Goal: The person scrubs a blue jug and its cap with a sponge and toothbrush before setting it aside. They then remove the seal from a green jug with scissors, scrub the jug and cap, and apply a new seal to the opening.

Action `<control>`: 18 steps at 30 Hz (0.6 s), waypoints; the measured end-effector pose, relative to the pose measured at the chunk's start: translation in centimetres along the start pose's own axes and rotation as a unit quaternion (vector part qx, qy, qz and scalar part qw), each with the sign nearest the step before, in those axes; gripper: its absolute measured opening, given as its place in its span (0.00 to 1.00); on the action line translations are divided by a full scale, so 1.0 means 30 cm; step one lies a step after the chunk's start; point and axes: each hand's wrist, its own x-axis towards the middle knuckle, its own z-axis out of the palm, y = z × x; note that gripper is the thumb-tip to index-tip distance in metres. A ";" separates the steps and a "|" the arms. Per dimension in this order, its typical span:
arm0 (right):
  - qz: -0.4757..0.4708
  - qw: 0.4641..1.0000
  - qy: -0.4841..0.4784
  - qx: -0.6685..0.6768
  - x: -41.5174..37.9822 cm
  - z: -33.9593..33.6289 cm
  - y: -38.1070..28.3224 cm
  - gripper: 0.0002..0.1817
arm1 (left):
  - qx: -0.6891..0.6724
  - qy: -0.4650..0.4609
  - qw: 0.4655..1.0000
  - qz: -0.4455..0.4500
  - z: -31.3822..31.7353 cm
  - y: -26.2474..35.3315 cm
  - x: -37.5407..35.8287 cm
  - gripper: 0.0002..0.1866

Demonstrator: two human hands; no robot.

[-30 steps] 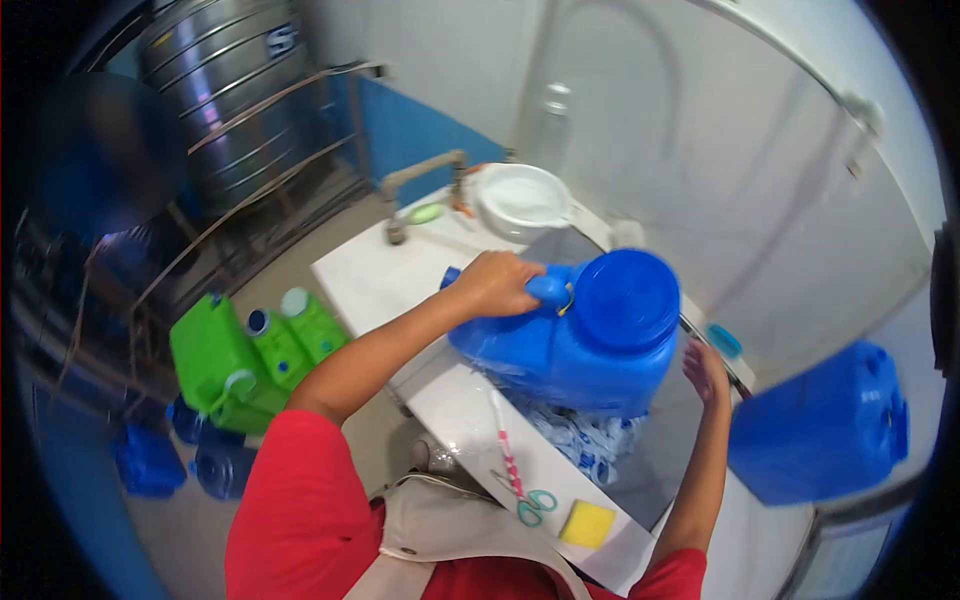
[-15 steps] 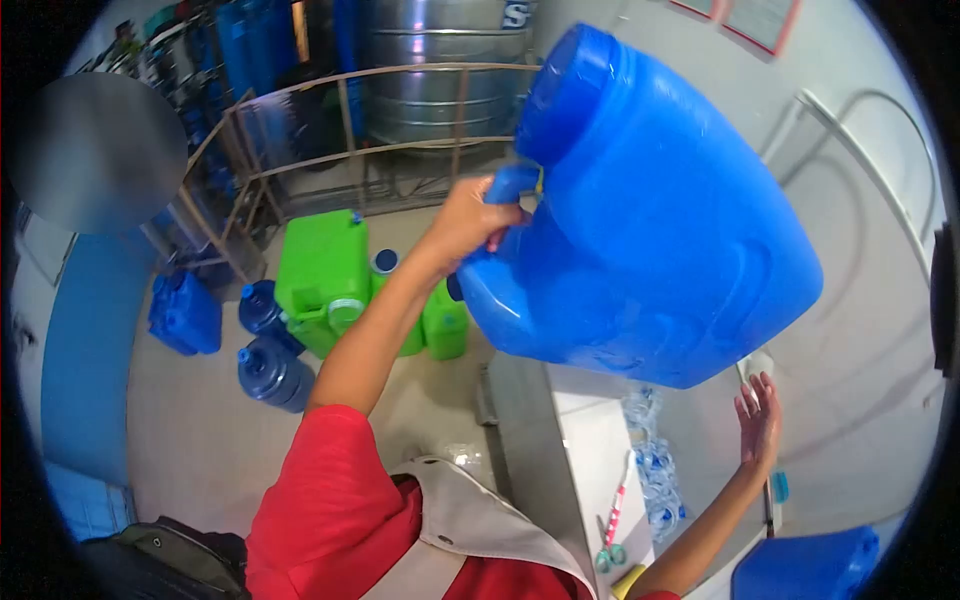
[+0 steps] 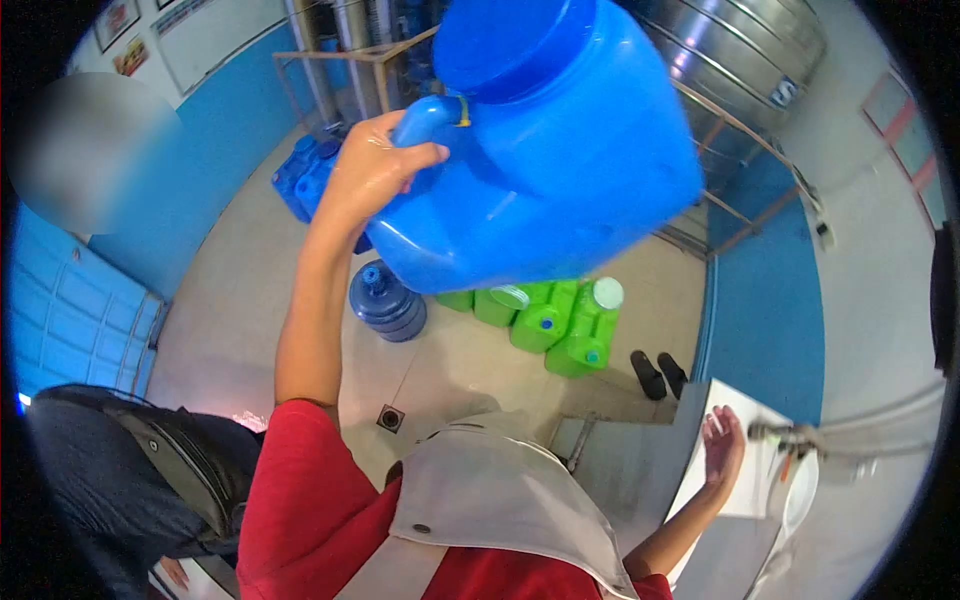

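Observation:
My left hand (image 3: 375, 168) is wrapped round the handle of a large blue jug (image 3: 560, 190), which is held up in front of me at the top of the view. The jug has a wide blue cap (image 3: 512, 45) and lies tilted, with its cap toward the upper left. No support shows under it. Off to the lower right, my right hand (image 3: 722, 445) is raised over the white counter (image 3: 745, 490), its fingers apart and nothing in it, away from the jug.
Green jugs (image 3: 575, 335) and a round blue bottle (image 3: 388, 302) stand on the floor ahead. Black slippers (image 3: 648, 375) lie near the counter. Behind a rail is a steel tank (image 3: 735, 70). Another person in dark clothes (image 3: 90, 480) is at the lower left.
The view has turned left, away from the counter. The blue jug, still in my left hand, has moved left and up in the view. My right hand stays open.

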 end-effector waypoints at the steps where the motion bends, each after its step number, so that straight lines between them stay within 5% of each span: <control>1: 0.031 0.999 -0.006 -0.009 0.078 0.002 0.054 0.21 | 0.045 0.025 0.998 -0.021 -0.031 -0.037 0.024 0.14; 6: 0.135 0.991 -0.010 0.014 0.419 0.160 0.307 0.14 | 0.155 0.183 0.968 -0.074 -0.240 -0.251 0.167 0.12; 9: 0.212 0.977 0.004 -0.030 0.611 0.309 0.421 0.12 | 0.305 0.232 0.916 -0.119 -0.367 -0.336 0.260 0.21; 14: 0.211 0.963 -0.068 -0.156 0.838 0.636 0.524 0.17 | 0.485 0.321 0.779 -0.232 -0.598 -0.538 0.361 0.26; 18: 0.209 0.953 -0.117 -0.187 0.938 0.914 0.619 0.19 | 0.504 0.335 0.753 -0.260 -0.811 -0.787 0.392 0.26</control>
